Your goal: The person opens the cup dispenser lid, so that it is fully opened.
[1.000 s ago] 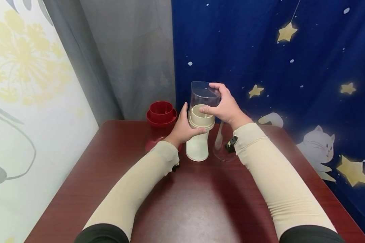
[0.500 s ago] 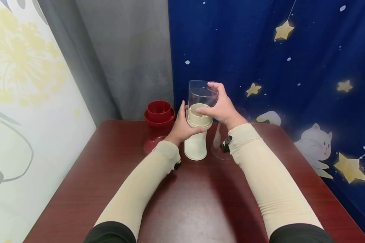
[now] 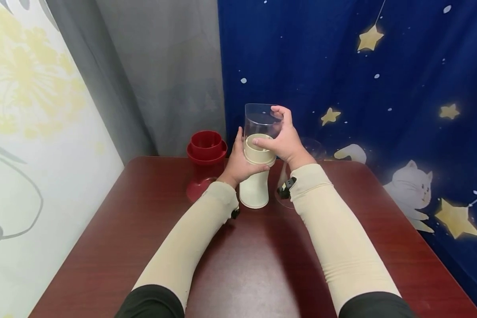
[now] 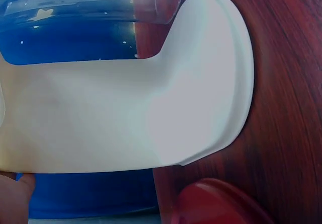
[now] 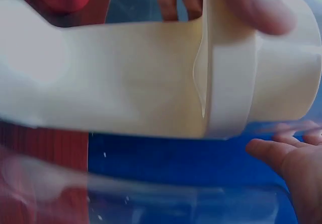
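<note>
A cream plastic stand (image 3: pixel 254 192) with a round collar stands upright on the table, its curved body and wide foot filling the left wrist view. My left hand (image 3: pixel 238 163) grips it just below the collar, thumb across the front. On the collar sits a clear plastic cylinder (image 3: pixel 252 121), its tall rim rising above a cream inner ring (image 3: pixel 257 154). My right hand (image 3: pixel 284 139) holds this cylinder from the right, fingers at the upper edge and thumb across the front. In the right wrist view, the collar (image 5: pixel 231 88) lies close to the right hand (image 5: pixel 297 171).
To the left stands a similar red plastic stand (image 3: pixel 206 152), partly behind my left hand. Another clear plastic piece (image 3: pixel 312 148) stands at the right, partly behind my right wrist. The brown table (image 3: pixel 238 274) meets grey and blue curtains (image 3: pixel 302 53) at its back edge.
My forearms have drawn closer together: the right wrist has swung left and the left wrist slightly right. Both hands keep their hold on the cylinder and stand. The whole view has shifted slightly.
</note>
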A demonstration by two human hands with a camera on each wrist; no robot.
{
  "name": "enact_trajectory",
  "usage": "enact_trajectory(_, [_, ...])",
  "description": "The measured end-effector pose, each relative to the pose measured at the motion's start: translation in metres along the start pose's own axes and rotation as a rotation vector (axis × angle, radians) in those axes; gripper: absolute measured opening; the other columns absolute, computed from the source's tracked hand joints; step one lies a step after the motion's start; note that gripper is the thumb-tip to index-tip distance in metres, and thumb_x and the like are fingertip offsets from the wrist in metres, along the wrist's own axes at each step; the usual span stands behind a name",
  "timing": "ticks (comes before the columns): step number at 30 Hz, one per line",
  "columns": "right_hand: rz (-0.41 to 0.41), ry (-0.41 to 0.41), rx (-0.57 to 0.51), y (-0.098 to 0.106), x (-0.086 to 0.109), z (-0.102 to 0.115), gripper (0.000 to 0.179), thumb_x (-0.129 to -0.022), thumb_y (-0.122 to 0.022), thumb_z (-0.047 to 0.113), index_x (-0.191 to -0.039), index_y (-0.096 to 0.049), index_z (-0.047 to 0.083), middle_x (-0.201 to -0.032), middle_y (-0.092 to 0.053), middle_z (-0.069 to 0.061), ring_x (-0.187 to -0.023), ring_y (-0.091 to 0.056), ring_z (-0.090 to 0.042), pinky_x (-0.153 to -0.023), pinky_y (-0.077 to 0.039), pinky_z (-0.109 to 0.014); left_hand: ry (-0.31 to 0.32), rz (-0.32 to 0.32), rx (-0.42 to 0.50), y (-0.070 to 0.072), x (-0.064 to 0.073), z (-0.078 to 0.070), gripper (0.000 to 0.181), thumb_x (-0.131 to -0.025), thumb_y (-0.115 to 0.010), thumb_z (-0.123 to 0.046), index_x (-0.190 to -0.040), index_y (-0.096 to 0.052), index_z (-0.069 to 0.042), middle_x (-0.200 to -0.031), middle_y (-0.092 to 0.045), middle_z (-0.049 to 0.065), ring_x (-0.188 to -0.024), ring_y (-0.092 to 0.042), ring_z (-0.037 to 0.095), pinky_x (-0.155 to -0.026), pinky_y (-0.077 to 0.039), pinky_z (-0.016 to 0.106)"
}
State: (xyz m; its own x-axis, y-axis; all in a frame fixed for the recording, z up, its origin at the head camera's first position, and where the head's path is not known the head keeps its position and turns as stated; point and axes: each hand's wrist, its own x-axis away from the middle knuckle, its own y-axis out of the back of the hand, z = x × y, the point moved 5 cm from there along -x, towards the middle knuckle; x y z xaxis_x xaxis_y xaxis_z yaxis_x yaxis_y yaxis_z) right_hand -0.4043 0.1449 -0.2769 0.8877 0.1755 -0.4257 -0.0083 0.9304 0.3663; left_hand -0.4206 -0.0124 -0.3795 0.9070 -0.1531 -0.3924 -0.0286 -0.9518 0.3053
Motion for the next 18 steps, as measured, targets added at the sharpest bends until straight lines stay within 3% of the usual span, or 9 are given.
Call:
enact_trajectory(9, [-0.122, 0.056, -0.121, -0.013, -0.001, -0.006, 0.105, -0.071, -0.095, 0.013, -0.154, -0.031, 0.023, -0.155, -0.043, -0.013, -0.134, -0.055, -0.029, -0.115, -0.046, -0.045, 0.011, -0.018, -0.079, 0.005, 0.0, 0.0, 0.152, -0.062, -0.102, -0.04, -0.17, 0.006, -0.034, -0.172, -0.025, 0.008, -0.149, -0.042, 0.028, -0.122, -0.04, 0.049])
enact_trajectory(15, [-0.158, 0.073, -0.184, -0.017, -0.001, -0.01, 0.104, -0.073, -0.093, 0.011, -0.154, -0.029, 0.023, -0.157, -0.04, -0.015, -0.144, -0.049, -0.031, -0.123, -0.039, -0.04, 0.007, -0.014, -0.074, 0.004, 0.0, -0.001, 0.156, -0.06, -0.103, -0.041, -0.165, 0.012, -0.047, -0.173, -0.025, 0.003, -0.15, -0.042, 0.026, -0.122, -0.041, 0.047])
enact_trajectory(18, [-0.165, 0.075, -0.217, -0.017, -0.001, -0.011, 0.102, -0.074, -0.092, 0.008, -0.154, -0.029, 0.022, -0.156, -0.04, -0.016, -0.146, -0.047, -0.031, -0.124, -0.037, -0.039, 0.008, -0.012, -0.089, 0.003, 0.001, -0.003, 0.155, -0.061, -0.102, -0.042, -0.165, 0.013, -0.048, -0.173, -0.025, 0.005, -0.15, -0.042, 0.026, -0.122, -0.041, 0.047])
